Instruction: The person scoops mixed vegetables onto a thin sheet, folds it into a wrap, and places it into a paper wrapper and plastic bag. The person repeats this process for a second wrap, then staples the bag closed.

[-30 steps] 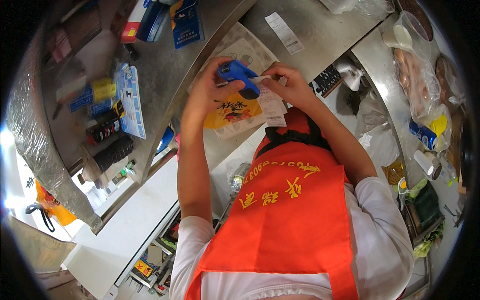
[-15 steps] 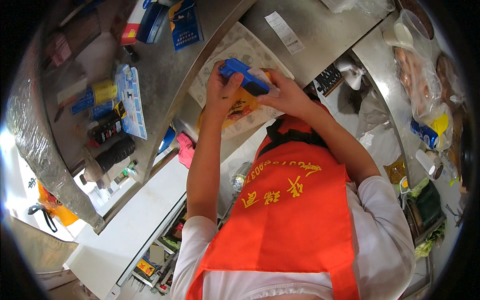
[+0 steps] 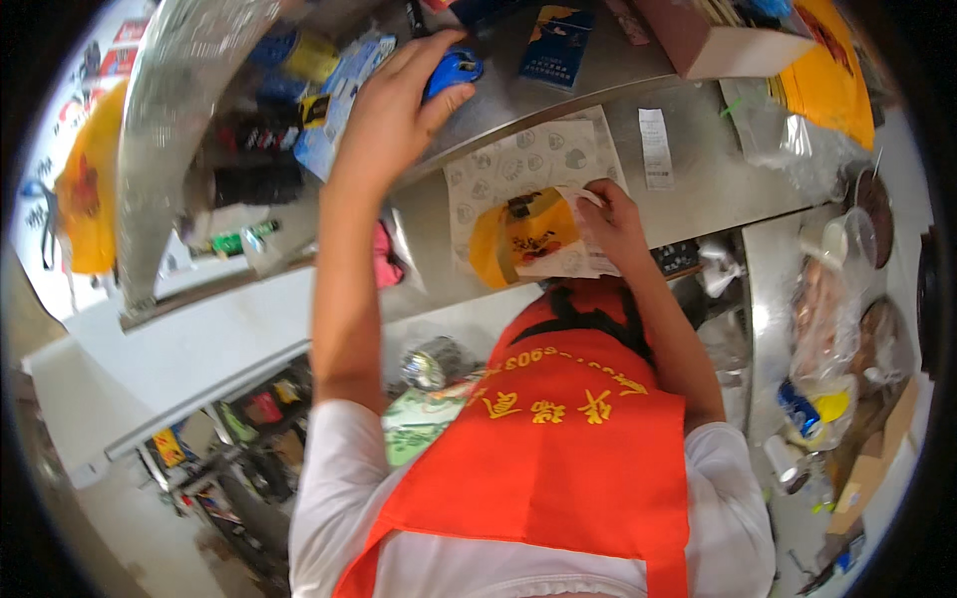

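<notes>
My left hand (image 3: pixel 397 108) is over the upper metal shelf, its fingers and thumb closed around a blue stapler-like tool (image 3: pixel 457 72); the hand hides part of it. Lower and to the right, my right hand (image 3: pixel 616 227) pinches the edge of a yellow bag (image 3: pixel 490 249) with dark and red print. A white paper piece (image 3: pixel 568 261) lies against the bag by my fingers. Beneath the bag, a patterned paper sheet (image 3: pixel 588 149) covers part of the metal counter.
A narrow printed slip (image 3: pixel 655 149) lies on the counter (image 3: pixel 698 130). On the shelf are a dark blue packet (image 3: pixel 558 45) and a pink box (image 3: pixel 733 50). Clear plastic bags (image 3: pixel 812 149) and yellow bags (image 3: pixel 829 70) are at the upper right. Several bottles and cans crowd the left shelf.
My left hand has carried the blue tool up and left from the bag to the shelf. My right hand has moved down and right, at the bag's edge. The view has shifted.
</notes>
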Motion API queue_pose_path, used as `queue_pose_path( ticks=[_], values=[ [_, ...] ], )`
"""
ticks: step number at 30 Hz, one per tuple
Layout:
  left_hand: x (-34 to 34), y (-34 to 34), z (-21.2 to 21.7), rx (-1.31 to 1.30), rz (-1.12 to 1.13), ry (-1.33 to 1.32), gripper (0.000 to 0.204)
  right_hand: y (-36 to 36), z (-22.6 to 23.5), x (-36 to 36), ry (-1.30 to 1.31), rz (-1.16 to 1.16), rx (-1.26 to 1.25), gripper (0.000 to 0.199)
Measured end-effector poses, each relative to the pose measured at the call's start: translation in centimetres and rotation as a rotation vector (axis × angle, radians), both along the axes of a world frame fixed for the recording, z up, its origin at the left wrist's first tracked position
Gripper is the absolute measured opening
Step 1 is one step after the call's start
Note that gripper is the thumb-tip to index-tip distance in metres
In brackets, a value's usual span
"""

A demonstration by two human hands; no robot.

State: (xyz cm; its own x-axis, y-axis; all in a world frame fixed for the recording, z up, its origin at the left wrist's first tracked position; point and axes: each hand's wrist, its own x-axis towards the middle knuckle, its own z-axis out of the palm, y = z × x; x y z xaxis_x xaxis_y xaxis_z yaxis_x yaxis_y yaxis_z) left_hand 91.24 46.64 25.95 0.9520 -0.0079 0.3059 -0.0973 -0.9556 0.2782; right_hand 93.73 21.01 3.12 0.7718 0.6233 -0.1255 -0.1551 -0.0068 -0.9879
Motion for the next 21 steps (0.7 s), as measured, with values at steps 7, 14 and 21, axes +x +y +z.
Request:
queue_pose_path(
  ticks=[7, 14, 21],
  values=[
    [-7.8, -4.6, -3.3, -0.408, 0.305, -0.075, 0.017, -1.1, -0.5, -0.3, -0.017, 0.014, 0.039, 0.014],
    [-16.6, -14.1, -21.1, -1.595, 0.664, 0.306, 0.031, -4.6, 2.0, -0.8, 0.270, 0.551, 0.171, 0.032],
    [-16.2, -14.1, -24.2, -1.285, 0.831, 0.072, 0.021, 3.8, 2.5, -0.9, -0.293, 0.713, -0.387, 0.043]
  ],
)
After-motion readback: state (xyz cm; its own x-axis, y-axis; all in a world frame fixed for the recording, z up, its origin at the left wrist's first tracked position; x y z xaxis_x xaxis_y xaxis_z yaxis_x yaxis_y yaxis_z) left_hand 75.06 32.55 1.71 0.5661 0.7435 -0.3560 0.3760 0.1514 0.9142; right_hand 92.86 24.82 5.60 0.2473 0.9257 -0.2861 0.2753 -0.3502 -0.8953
